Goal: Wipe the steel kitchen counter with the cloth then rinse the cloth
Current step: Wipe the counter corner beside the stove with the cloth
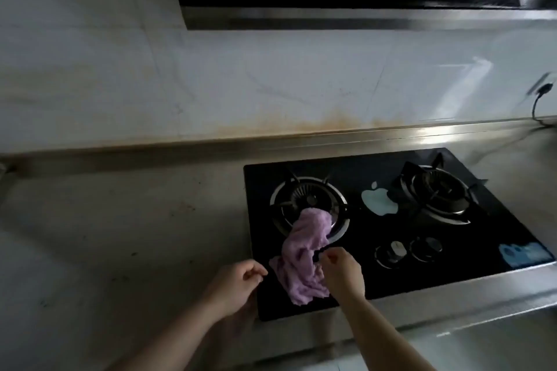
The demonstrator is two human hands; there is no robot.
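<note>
Right hand point(340, 272) pinching lilac cloth point(304, 253) on gas hob point(376, 274); left hand point(238, 286) at nine o'clock, loosely curled, empty.

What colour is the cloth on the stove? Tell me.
Light purple cloth, seen best in the head view.
</note>
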